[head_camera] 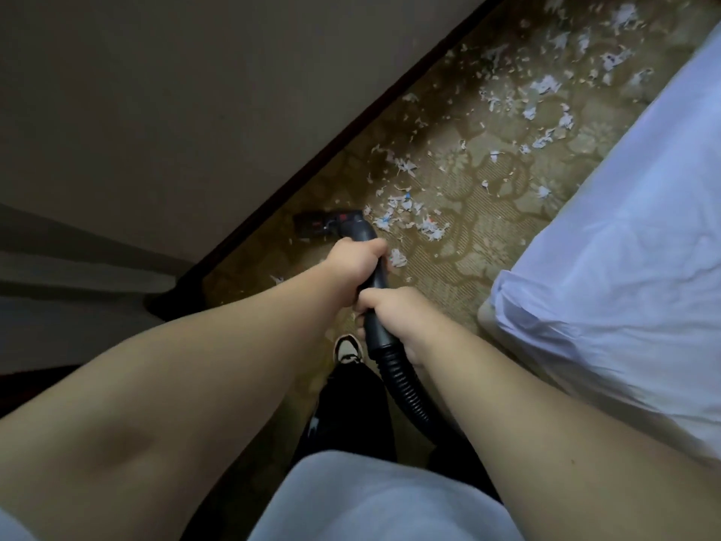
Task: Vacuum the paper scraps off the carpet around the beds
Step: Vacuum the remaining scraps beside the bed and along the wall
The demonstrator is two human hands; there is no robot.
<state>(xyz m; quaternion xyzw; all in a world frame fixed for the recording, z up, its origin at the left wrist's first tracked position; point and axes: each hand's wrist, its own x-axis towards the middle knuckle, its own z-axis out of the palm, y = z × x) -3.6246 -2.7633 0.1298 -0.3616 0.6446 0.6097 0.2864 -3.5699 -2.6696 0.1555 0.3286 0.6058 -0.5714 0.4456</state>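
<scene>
Head view shows the left hand (357, 263) and right hand (394, 318) both wrapped round the black vacuum wand (375, 281), its nozzle (320, 225) low by the baseboard (312, 165). In the dim light it only seems to touch the carpet (487, 212). A fast sweep could scatter the light paper scraps (413, 224) under the bed (624, 236), or the trailing hose (407, 388) could snag the shoe (348, 349). The scraps begin just beside the nozzle and spread ahead and right of both hands, between baseboard and bed.
</scene>
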